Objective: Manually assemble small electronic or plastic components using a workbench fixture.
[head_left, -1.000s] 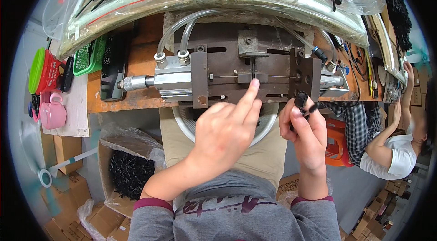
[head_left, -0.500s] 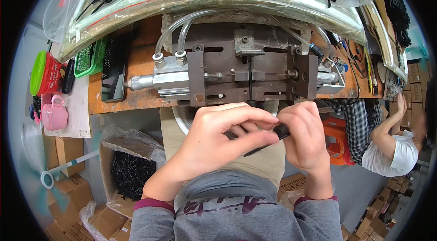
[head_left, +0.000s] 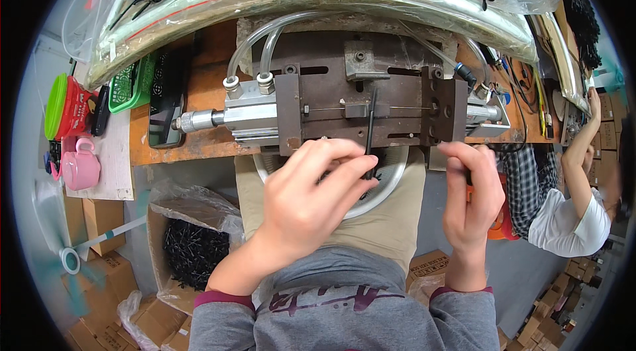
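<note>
In the head view, the left hand (head_left: 308, 185) pinches a thin, straight black rod (head_left: 371, 127) near its lower end, between thumb and fingers. Most of the rod extends beyond the grip, away from the person, slightly tilted to the right. Its far part crosses in front of the small dark metal block (head_left: 356, 110) at the middle of the brown metal fixture plate (head_left: 331, 93); whether it touches the block I cannot tell. The near end lies at the fingertips, above the round white basin (head_left: 397, 177) on the person's lap, which has black pieces in it.

The right hand (head_left: 472, 195) is well apart from the rod, just beyond the near edge of the fixture on the right, its fingers curled toward the thumb; whether it grips anything cannot be told. Silver metal cylinders with clear plastic tubes (head_left: 246, 43) flank the plate.
</note>
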### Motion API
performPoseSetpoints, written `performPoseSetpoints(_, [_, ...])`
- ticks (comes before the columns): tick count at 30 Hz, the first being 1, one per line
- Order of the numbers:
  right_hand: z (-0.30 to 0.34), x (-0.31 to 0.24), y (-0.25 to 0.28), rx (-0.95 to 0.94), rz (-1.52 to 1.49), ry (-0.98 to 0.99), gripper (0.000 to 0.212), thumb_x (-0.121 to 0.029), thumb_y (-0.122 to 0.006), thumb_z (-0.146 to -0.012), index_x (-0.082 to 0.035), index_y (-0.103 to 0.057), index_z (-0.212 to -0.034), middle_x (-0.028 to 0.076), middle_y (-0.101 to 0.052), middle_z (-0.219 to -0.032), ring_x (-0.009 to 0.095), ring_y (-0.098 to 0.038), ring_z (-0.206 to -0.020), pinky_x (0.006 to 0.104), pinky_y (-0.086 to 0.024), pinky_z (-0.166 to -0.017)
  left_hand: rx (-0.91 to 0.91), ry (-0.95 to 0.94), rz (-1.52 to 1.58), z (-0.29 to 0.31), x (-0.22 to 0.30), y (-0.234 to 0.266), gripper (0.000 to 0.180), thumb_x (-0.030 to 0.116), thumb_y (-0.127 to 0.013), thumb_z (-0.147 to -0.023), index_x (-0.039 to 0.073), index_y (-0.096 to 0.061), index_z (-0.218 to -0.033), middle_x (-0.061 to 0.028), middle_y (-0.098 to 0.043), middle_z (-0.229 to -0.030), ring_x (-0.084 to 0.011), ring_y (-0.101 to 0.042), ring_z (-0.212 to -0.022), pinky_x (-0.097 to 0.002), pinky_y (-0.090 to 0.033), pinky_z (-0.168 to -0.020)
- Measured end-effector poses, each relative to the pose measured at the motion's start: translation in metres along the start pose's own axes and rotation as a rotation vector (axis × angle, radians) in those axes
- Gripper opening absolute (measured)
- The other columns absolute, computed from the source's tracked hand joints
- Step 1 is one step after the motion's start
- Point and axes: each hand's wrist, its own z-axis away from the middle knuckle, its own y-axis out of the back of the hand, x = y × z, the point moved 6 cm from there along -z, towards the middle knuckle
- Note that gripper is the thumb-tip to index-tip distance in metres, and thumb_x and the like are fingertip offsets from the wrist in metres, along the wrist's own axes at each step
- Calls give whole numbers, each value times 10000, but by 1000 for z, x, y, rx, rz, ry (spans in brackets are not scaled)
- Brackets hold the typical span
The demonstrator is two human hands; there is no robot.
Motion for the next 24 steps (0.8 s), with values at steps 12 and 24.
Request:
performPoseSetpoints(12, [15, 19, -26, -121, -1056, -523, 284, -223, -389, -1084, -10, -531, -962, 68, -572, -726, 110, -519, -606, 243, -400, -573, -125, -83, -429, -6, 1, -30, 254, 154, -802, -734, 51, -710, -946, -105, -694, -1238, -168, -658, -677, -281, -522, -637])
performPoseSetpoints(24, [18, 16, -36, 49, -899, -400, 139, -24, -623, -970, 23, -743, -1020, 70, -663, -950, 101, -605, -720, 248, -521, -731, -11, -101, -13, 3, 20, -13, 354, 145, -884, -687, 43, -720, -984, -106, -726, -1039, -180, -702, -744, -280, -557, -616])
